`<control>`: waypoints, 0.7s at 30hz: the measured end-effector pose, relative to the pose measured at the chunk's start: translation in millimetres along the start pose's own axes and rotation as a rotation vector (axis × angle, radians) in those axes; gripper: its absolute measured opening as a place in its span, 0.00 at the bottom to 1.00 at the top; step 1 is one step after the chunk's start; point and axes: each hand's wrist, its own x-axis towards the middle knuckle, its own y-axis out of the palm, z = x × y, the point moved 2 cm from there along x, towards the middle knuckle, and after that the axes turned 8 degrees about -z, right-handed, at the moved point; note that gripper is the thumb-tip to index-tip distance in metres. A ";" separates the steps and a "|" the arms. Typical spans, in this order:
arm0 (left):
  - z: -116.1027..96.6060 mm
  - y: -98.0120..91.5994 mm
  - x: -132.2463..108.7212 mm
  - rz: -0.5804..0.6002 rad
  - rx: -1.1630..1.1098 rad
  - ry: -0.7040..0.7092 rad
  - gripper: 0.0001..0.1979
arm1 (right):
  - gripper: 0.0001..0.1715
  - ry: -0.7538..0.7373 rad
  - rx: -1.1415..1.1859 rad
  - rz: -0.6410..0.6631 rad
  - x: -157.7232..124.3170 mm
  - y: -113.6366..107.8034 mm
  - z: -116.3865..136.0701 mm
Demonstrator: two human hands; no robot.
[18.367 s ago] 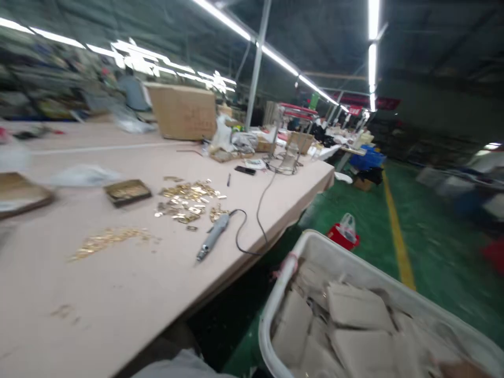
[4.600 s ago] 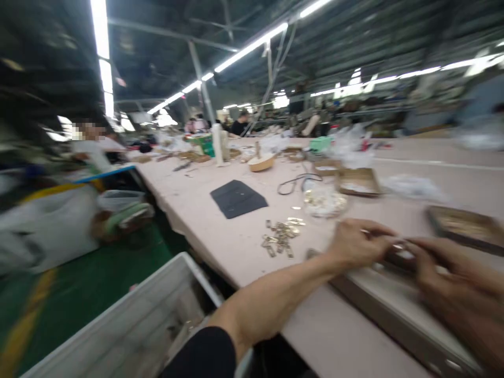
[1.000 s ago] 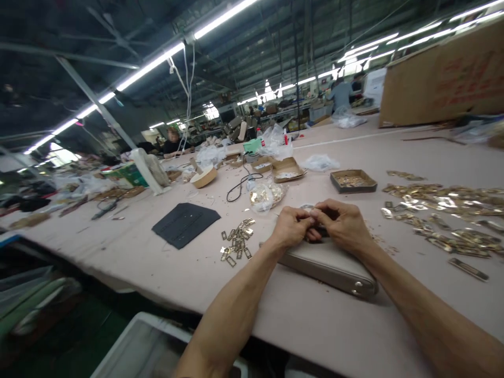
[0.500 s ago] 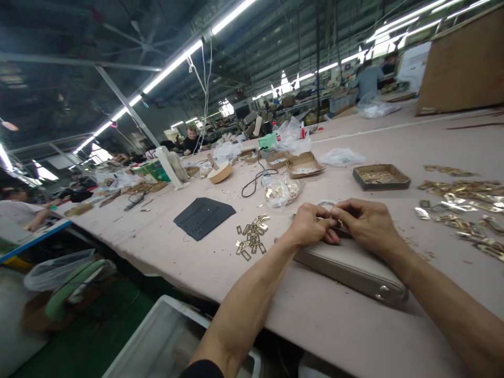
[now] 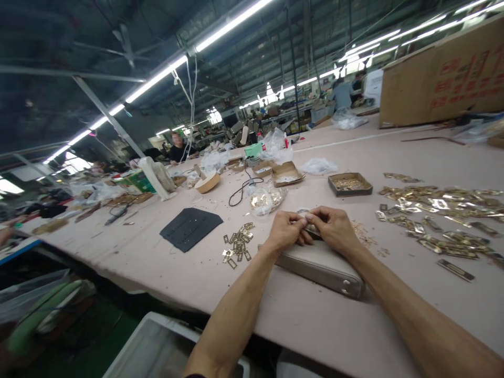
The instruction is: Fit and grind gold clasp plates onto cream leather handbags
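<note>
The grey-brown bag [image 5: 321,265] lies on the pinkish surface [image 5: 315,326], below the left hand [image 5: 286,230] and the right hand [image 5: 334,227]; their fingers are pinched narrow, nearly meeting at its far side, and I cannot tell what is between them

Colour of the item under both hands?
The item is grey-beige; best in the head view.

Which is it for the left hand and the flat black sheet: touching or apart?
Apart. The head view shows bare tabletop and small metal frames between the left hand and the black sheet.
</note>
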 end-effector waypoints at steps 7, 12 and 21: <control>-23.0 -55.3 -32.8 -0.590 0.443 0.065 0.09 | 0.24 0.026 -0.027 -0.023 0.3 -7.6 -7.9; 1.1 -121.3 -77.0 -0.670 0.794 -0.210 0.06 | 0.23 0.027 -0.041 -0.020 0.4 -11.4 -9.9; 43.1 -135.9 -105.9 -0.573 0.939 -0.451 0.06 | 0.23 0.033 -0.027 -0.029 -1.5 -17.9 -9.6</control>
